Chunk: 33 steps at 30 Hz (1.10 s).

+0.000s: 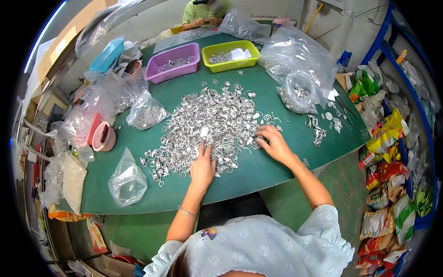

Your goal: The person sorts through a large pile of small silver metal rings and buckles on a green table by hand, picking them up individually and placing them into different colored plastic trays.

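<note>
A broad heap of small silver metal rings [217, 120] lies on the green tabletop [244, 180]. My left hand [203, 170] reaches into its near edge, fingers apart and tips touching the rings; nothing shows held in it. At the heap's right edge is my right hand [275, 145], its fingers bent and thumb apart from them, beside a few loose rings. Nothing visible is gripped there either, though the fingertips are slightly blurred. A small clear plastic bag [128, 181] lies left of my left hand. Another clear bag [148, 114], with rings inside, sits left of the heap.
Behind the heap stand a purple basin [173, 76] and a yellow-green basin [230, 66], both holding metal pieces. A large clear bag of rings [299, 98] and pliers-like tools [345, 111] lie right. A pink cup [104, 138] stands left. Across the table sits another person [196, 14].
</note>
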Motion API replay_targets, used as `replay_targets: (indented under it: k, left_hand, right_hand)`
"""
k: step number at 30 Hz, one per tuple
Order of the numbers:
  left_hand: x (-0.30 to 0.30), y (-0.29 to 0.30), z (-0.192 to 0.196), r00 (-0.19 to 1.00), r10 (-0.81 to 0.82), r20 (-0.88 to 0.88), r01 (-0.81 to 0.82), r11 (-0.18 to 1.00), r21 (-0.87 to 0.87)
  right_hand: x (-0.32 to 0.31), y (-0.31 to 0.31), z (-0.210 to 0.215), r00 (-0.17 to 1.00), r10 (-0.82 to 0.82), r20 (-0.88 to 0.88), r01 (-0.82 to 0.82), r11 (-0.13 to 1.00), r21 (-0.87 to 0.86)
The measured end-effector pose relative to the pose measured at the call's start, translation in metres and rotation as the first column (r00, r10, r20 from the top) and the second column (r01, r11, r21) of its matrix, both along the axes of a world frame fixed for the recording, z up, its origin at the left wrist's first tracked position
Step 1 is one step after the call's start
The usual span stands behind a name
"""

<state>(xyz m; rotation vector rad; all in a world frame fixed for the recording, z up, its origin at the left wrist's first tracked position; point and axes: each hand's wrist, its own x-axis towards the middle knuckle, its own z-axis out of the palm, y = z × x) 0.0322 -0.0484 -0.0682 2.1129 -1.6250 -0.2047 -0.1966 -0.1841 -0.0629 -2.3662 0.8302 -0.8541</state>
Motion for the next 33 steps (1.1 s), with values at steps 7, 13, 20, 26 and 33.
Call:
replay_targets:
  k: [7,13,20,26,33]
  left_hand:
    - [-0.002,0.002,-0.008,0.992,-0.045,0.121,0.044,0.999,0.011]
    - [-0.001,0.001,-0.015,0.993,-0.052,0.109,0.058,0.997,-0.049]
    - [-0.001,0.003,-0.016,0.991,-0.048,0.122,0.057,0.996,-0.067]
    - [0.002,0.002,-0.021,0.991,-0.046,0.129,0.057,0.995,-0.082]
    - [-0.001,0.020,-0.017,0.990,-0.092,0.105,0.096,0.995,-0.035]
  right_hand:
    - [-0.035,0.003,-0.001,0.970,-0.229,0.083,0.226,0.973,0.048]
    - [-0.002,0.011,-0.004,1.000,-0.015,0.016,0.014,1.000,0.022]
    - [0.038,0.012,-0.013,0.993,-0.011,-0.114,-0.008,0.986,-0.164]
    - [0.050,0.021,-0.025,0.944,0.061,-0.326,-0.112,0.984,-0.142]
    - [0.043,0.036,-0.022,0.943,0.120,-0.311,-0.169,0.977,-0.134]
